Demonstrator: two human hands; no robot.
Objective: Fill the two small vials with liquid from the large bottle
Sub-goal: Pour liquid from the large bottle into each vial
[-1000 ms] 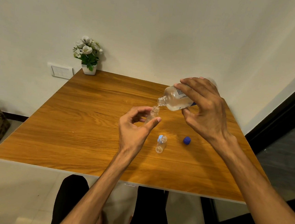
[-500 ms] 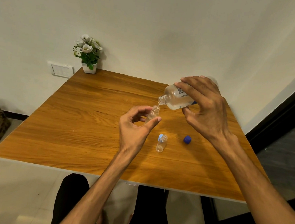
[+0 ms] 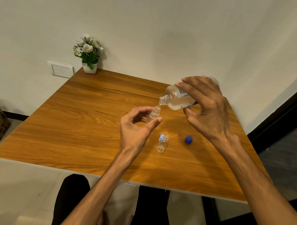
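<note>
Left hand (image 3: 133, 129) fingers pinch vial (image 3: 153, 115); right hand (image 3: 207, 110) fingers wrap tilted bottle (image 3: 176, 98).

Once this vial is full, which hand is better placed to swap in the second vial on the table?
Left, probably. The left hand holds only the small vial and sits beside the second vial; the right hand is busy tilting the large bottle.

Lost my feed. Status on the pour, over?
Right hand tips bottle over vial in left hand. Second vial stands open on table. Nothing in the way.
</note>
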